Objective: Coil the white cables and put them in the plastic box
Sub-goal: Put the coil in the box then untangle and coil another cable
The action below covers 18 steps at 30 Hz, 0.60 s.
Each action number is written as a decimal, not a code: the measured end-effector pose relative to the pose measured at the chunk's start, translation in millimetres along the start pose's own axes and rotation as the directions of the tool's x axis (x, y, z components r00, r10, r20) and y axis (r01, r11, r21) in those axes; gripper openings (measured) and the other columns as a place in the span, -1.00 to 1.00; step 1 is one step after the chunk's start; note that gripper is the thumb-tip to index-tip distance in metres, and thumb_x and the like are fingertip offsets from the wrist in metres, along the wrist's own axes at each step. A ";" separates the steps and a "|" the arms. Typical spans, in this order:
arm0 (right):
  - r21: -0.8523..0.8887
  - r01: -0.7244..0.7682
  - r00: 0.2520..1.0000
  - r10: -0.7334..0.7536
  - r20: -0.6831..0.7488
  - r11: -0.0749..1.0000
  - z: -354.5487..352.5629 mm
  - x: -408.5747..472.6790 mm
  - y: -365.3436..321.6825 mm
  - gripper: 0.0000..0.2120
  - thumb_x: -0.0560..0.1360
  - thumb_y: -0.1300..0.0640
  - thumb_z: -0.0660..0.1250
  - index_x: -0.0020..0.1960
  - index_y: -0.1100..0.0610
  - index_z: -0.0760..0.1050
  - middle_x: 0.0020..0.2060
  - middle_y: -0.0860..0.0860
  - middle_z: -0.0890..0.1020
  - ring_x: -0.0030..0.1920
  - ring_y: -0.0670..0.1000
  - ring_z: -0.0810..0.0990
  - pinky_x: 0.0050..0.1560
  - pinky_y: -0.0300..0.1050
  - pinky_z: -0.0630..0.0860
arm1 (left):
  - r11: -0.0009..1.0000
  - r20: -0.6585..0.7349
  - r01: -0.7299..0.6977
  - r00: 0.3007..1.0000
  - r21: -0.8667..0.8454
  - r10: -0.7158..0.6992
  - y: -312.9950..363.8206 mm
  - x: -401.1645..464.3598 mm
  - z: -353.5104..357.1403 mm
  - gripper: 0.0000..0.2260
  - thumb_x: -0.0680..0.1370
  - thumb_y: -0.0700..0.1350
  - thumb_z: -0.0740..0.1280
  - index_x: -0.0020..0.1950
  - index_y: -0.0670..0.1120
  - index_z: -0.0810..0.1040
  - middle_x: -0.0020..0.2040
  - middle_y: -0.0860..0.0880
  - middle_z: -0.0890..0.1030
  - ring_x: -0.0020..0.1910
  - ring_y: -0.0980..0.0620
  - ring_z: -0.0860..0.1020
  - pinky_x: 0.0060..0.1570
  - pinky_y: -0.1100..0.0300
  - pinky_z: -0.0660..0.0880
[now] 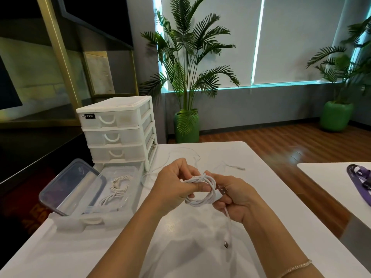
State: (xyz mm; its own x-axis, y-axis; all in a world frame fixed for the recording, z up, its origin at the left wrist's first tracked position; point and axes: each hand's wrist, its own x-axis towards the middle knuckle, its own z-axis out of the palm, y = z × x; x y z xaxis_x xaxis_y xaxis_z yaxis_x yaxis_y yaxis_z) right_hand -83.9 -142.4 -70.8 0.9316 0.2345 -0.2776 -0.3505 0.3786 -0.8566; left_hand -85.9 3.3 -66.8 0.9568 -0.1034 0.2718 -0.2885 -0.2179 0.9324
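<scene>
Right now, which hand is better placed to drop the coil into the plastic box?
Probably the left hand: its fingers already run through the coil, and the plastic box lies on its side.

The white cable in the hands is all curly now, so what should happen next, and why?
Probably tuck the loose tail around the coil, since it dangles from the right hand while the left hand holds the loops.

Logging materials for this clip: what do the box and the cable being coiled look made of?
Box: seemingly clear, slightly frosted plastic; coiled cables show through its wall. Cable: white, smooth matte jacket, probably rubbery plastic, bending into tight loops; metal plug end.
</scene>
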 end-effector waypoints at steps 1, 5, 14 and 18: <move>0.021 -0.019 1.000 0.019 0.006 1.000 0.0 0.2 -0.2 -0.81 0.49 0.24 0.27 -0.26 0.28 0.53 -0.60 0.05 0.43 -0.70 -0.14 0.17 -0.68 -0.36 0.17 | 0.999 -0.010 -0.021 1.000 0.032 0.021 -1.3 0.2 1.1 -0.69 0.27 -0.20 0.56 -0.35 -0.05 0.41 -0.23 0.08 0.66 -0.23 0.02 0.62 -0.28 0.14 0.58; 0.125 -0.072 0.997 0.067 0.040 0.989 -1.1 -0.6 -1.6 -0.75 0.51 0.32 0.15 -0.28 0.26 0.53 -0.65 0.04 0.39 -0.74 -0.15 0.14 -0.68 -0.41 0.15 | 0.997 -0.005 -0.076 0.997 0.014 0.076 -5.3 -0.1 6.5 -0.71 0.32 -0.16 0.52 -0.29 -0.05 0.38 -0.14 0.09 0.70 -0.03 0.04 0.65 0.00 0.10 0.58; -0.220 -0.084 0.989 0.053 -0.140 0.972 10.7 0.8 1.5 -0.65 0.59 -0.03 0.14 -0.15 0.20 0.53 -0.32 0.12 0.61 -0.49 -0.01 0.53 -0.43 -0.18 0.47 | 0.996 -0.315 0.060 0.948 0.068 -0.036 -14.4 5.8 8.8 -0.73 0.38 -0.02 0.47 -0.27 -0.07 0.39 -0.24 -0.10 0.62 -0.28 -0.01 0.64 -0.23 0.09 0.62; -0.606 0.041 0.925 -0.260 -0.278 0.794 12.6 4.4 3.8 -0.63 0.56 -0.19 0.08 0.09 0.07 0.44 -0.10 -0.01 0.62 -0.16 -0.02 0.57 -0.11 -0.11 0.51 | 0.985 -0.490 0.135 0.869 0.108 -0.066 -24.6 10.2 4.0 -0.69 0.36 0.01 0.51 -0.28 -0.03 0.38 -0.24 -0.13 0.61 -0.25 -0.09 0.65 -0.27 0.05 0.59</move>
State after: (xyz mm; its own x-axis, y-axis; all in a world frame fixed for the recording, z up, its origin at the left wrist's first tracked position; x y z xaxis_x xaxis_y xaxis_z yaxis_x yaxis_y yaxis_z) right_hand -82.3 -128.6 -69.8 0.9793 -0.1303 -0.1550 -0.1821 -0.2322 -0.9555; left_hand -69.1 3.7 -87.9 0.8690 0.3996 0.2919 -0.1589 -0.3333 0.9293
